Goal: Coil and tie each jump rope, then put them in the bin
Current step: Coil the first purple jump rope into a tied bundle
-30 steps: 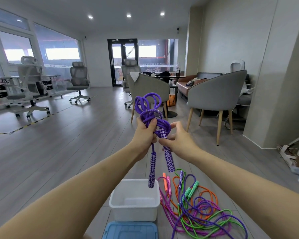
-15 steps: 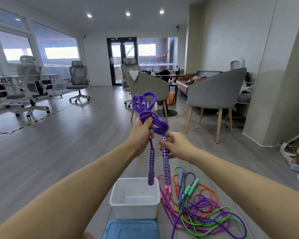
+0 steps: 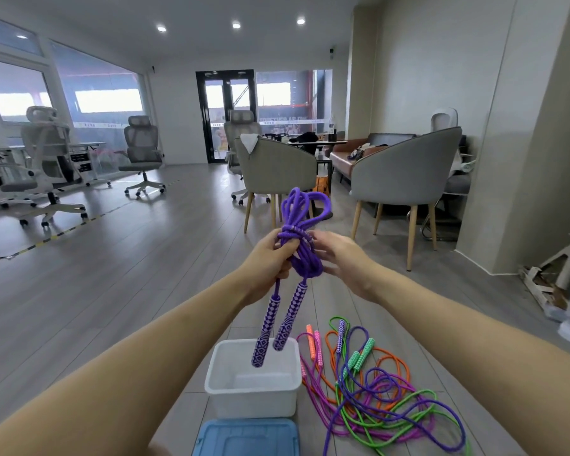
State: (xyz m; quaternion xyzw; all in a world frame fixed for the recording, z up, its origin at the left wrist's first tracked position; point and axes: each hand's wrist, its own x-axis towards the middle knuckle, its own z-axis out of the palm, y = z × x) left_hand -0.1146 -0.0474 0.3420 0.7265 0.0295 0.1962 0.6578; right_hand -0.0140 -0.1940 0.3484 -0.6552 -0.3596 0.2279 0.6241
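My left hand (image 3: 270, 261) grips a coiled purple jump rope (image 3: 298, 225) around its wrapped middle, at chest height. Loops stick up above the wrap, and its two purple-and-white patterned handles (image 3: 277, 327) hang down over the white bin (image 3: 254, 399). My right hand (image 3: 343, 261) is beside the bundle with relaxed fingers touching the rope's right side. On the floor right of the bin lies a tangle of loose jump ropes (image 3: 379, 393) in orange, pink, green and purple.
A blue lid (image 3: 247, 437) lies on the floor in front of the bin. Two grey armchairs (image 3: 405, 179) on wooden legs stand ahead, office chairs (image 3: 43, 159) to the left. A wall and some clutter (image 3: 547, 284) are at the right.
The rope's end has been wrapped round the coil and the right hand has let go of the handle, which now hangs beside the other. The bundle has shifted slightly right.
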